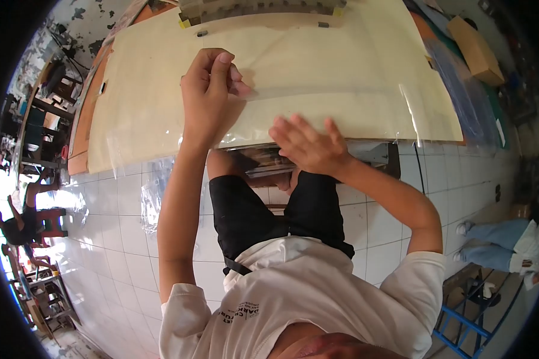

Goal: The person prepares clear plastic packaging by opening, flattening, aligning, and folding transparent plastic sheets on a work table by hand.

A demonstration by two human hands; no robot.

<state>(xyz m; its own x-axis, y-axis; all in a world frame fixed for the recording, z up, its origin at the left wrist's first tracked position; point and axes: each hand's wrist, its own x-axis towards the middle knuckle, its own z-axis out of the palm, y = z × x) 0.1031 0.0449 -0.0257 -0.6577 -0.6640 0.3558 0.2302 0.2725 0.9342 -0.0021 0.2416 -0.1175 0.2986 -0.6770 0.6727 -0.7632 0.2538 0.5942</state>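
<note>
A pale yellow sheet (341,60) covers the table in front of me. Over its near part lies clear plastic film (410,113), glossy and creased, with edges hanging past the front of the table. My left hand (212,78) is above the sheet, left of the middle, with fingers curled and thumb bent over them. Whatever those fingers pinch, if anything, is hidden. At the near edge, my right hand (311,143) is open, palm down and fingers spread, slightly blurred. It is over or on the film; contact cannot be made out.
A long block-like fixture (260,11) with yellow tape stands at the far edge, near two small dark pieces. To the right are a cardboard box (476,51), bluish plastic film (461,90), a standing person (497,239) and a blue metal frame (470,326). Another person (21,221) sits left.
</note>
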